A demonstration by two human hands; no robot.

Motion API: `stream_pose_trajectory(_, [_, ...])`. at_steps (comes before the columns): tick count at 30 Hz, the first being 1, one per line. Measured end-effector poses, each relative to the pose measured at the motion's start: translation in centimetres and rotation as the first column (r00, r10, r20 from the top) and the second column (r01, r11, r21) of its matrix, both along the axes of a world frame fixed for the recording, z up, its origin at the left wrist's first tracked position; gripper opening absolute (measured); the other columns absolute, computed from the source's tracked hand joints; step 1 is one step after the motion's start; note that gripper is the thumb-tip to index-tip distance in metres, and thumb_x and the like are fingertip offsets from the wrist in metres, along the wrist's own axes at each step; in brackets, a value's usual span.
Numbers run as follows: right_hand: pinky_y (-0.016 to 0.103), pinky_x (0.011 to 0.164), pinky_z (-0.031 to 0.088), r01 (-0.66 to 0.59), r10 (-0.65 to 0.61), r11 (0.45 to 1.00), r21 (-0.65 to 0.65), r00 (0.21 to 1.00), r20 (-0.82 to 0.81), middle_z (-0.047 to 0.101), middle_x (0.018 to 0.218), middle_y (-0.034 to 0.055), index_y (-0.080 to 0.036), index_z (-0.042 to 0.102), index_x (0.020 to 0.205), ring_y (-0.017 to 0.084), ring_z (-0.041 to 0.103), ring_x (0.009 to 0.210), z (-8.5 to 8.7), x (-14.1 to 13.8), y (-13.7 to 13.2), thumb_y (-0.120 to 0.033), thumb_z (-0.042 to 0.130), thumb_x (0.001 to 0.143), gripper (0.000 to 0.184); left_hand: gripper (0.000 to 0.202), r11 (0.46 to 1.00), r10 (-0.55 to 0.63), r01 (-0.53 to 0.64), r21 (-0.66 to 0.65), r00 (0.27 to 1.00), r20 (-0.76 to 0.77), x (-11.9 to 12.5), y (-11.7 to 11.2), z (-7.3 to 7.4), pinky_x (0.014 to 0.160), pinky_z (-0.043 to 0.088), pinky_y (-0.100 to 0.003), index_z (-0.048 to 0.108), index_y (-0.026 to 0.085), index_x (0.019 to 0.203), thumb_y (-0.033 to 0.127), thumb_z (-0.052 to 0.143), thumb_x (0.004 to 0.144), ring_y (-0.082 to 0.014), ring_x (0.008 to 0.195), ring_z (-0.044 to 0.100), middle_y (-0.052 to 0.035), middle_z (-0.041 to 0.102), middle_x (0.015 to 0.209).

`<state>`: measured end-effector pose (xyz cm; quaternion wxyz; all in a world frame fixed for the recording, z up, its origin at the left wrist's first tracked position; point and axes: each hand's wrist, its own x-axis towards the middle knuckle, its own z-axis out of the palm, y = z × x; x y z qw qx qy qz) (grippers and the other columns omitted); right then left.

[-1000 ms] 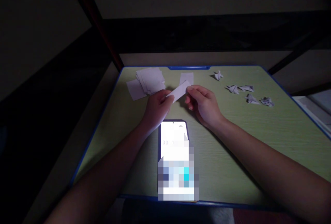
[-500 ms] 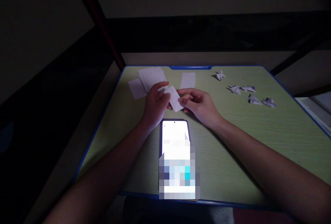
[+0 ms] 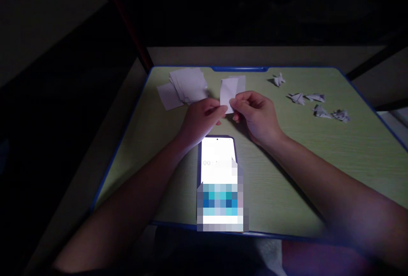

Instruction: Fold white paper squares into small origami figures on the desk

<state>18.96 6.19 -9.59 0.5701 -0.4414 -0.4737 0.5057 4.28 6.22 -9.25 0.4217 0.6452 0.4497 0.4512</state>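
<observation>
A small white piece of paper (image 3: 228, 91) is held upright over the table, pinched at its lower edge by both hands. My left hand (image 3: 204, 116) has its thumb on the lower left corner. On the lower right side, my right hand (image 3: 255, 112) grips the paper between thumb and fingers. Behind it, another white sheet (image 3: 241, 83) lies on the tabletop, partly covered from view. The fingertips behind the held paper are hidden.
A phone (image 3: 219, 153) with a lit screen lies in front of the hands. A stack of white paper sheets (image 3: 189, 83) is at the back left. Several folded paper figures (image 3: 297, 98) sit at the right on the green table (image 3: 312, 161), which has a blue rim.
The held paper has turned from a slant to upright and moved slightly right, with both hands shifting along. The whole view has tilted a little downward.
</observation>
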Motion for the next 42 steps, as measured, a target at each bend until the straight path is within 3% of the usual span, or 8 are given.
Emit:
stream_pose_trajectory(9, [0.021, 0.036, 0.027, -0.071, 0.062, 0.996, 0.055, 0.986, 0.156, 0.05, 0.046, -0.006, -0.018, 0.058, 0.071, 0.006, 0.042, 0.038, -0.05, 0.28, -0.19, -0.029, 0.07, 0.076, 0.017, 0.014, 0.999, 0.038, -0.038, -0.036, 0.999, 0.001, 0.09, -0.08, -0.49, 0.043, 0.042, -0.015, 0.058, 0.013, 0.072, 0.022, 0.054, 0.082, -0.0042, 0.044, 0.055, -0.0007, 0.066, 0.063])
stream_pose_trajectory(15, [0.023, 0.036, 0.028, -0.082, 0.073, 0.996, 0.038, 0.976, 0.204, 0.05, 0.046, -0.0053, -0.02, 0.056, 0.067, 0.006, 0.042, 0.038, 0.27, 0.07, -0.34, -0.042, 0.075, 0.071, 0.029, 0.019, 0.999, 0.043, -0.042, -0.029, 0.998, 0.033, 0.14, -0.17, -0.13, 0.041, 0.038, -0.013, 0.057, 0.014, 0.066, 0.022, 0.055, 0.083, -0.0054, 0.047, 0.057, 0.0026, 0.057, 0.05])
stream_pose_trajectory(20, [0.023, 0.037, 0.03, -0.085, 0.07, 0.995, 0.056, 0.973, 0.218, 0.053, 0.052, -0.0037, -0.019, 0.054, 0.066, 0.006, 0.043, 0.039, 0.52, -0.05, -0.63, -0.045, 0.072, 0.074, 0.032, 0.021, 0.998, 0.038, -0.035, -0.052, 0.998, 0.055, 0.09, -0.22, 0.02, 0.042, 0.041, -0.013, 0.055, 0.014, 0.064, 0.02, 0.055, 0.084, -0.0046, 0.045, 0.056, 0.0024, 0.058, 0.051])
stream_pose_trajectory(25, [0.023, 0.037, 0.028, -0.103, 0.087, 0.992, 0.078, 0.98, 0.18, 0.053, 0.05, -0.0043, -0.02, 0.051, 0.061, 0.006, 0.042, 0.038, 0.43, -0.06, -0.7, -0.035, 0.063, 0.084, 0.029, 0.019, 0.998, -0.024, 0.027, -0.061, 0.999, 0.046, 0.08, -0.4, -0.03, 0.042, 0.042, -0.014, 0.052, 0.015, 0.064, 0.018, 0.054, 0.083, -0.0044, 0.042, 0.053, 0.004, 0.054, 0.05])
stream_pose_trajectory(30, [0.023, 0.037, 0.027, -0.142, 0.133, 0.988, 0.055, 0.981, 0.138, 0.054, 0.05, -0.0041, -0.019, 0.051, 0.059, 0.005, 0.041, 0.037, 0.35, 0.03, -0.63, -0.02, 0.06, 0.082, 0.025, 0.008, 0.998, -0.002, 0.013, -0.061, 0.986, 0.169, 0.17, -0.31, 0.05, 0.04, 0.041, -0.013, 0.054, 0.015, 0.075, 0.013, 0.051, 0.082, -0.0047, 0.045, 0.055, 0.0049, 0.056, 0.055])
stream_pose_trajectory(37, [0.023, 0.036, 0.026, -0.141, 0.125, 0.989, 0.053, 0.966, 0.227, 0.05, 0.048, -0.0035, -0.019, 0.051, 0.057, 0.005, 0.04, 0.037, 0.58, 0.07, -0.78, -0.044, 0.055, 0.087, 0.04, 0.012, 0.999, -0.027, 0.03, -0.015, 0.989, 0.146, 0.0, -0.19, -0.04, 0.041, 0.045, -0.014, 0.062, 0.014, 0.077, 0.012, 0.05, 0.079, -0.0048, 0.046, 0.053, 0.0033, 0.058, 0.058])
stream_pose_trajectory(42, [0.024, 0.037, 0.025, -0.155, 0.132, 0.985, 0.076, 0.96, 0.246, 0.049, 0.047, -0.0034, -0.02, 0.052, 0.055, 0.005, 0.039, 0.037, 0.71, 0.02, -0.91, -0.048, 0.058, 0.085, 0.042, 0.012, 0.999, -0.048, 0.05, -0.008, 0.99, 0.132, 0.04, -0.32, 0.03, 0.042, 0.046, -0.015, 0.061, 0.014, 0.076, 0.023, 0.056, 0.082, -0.0062, 0.049, 0.058, -0.0006, 0.065, 0.065])
